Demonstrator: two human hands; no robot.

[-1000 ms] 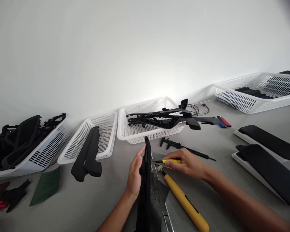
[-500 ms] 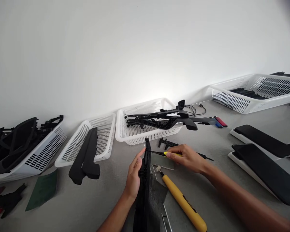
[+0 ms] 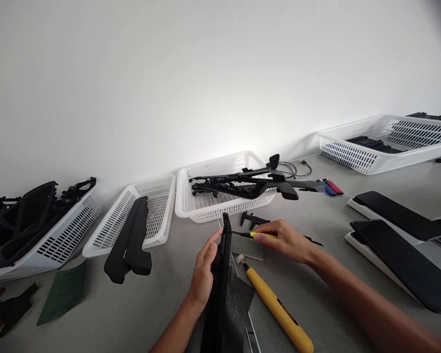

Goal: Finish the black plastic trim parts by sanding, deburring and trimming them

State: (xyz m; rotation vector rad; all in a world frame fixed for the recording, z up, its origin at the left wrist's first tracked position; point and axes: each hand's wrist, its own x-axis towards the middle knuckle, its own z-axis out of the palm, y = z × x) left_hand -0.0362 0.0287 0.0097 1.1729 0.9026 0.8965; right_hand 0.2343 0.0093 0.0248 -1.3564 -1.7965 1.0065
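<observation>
- The left hand [image 3: 205, 274] is wrapped around a long black plastic part [image 3: 220, 274], fingers pressed flat along its left flank, and props it on edge on the grey worktop [image 3: 161, 299].
- The right hand [image 3: 284, 240] pinches a small yellow-handled tool [image 3: 262, 236] between thumb and fingertips; its thin dark tip lies against the right side of the black plastic part, close to that part's upper end.
- Over the last second the tool has climbed: a second ago its tip sat lower on the black plastic part, and half a second ago it had already reached the present height. Since then both hands have barely shifted.
- My reading is that the tip is working along the part's edge towards its far end, and that the stroke has slowed or settled there.
- Whether the tip is a blade or a scraper I cannot tell; it is too thin in this view.
- A larger yellow knife [image 3: 279, 309] lies on the worktop just right of the black plastic part, untouched.
- A black caliper [image 3: 255, 219] lies beyond the part's upper end, in front of the white basket [image 3: 206, 208] of black mouldings.
- Left of the black plastic part, two black armrest pads [image 3: 130, 242] hang out of a second basket [image 3: 158, 196].
</observation>
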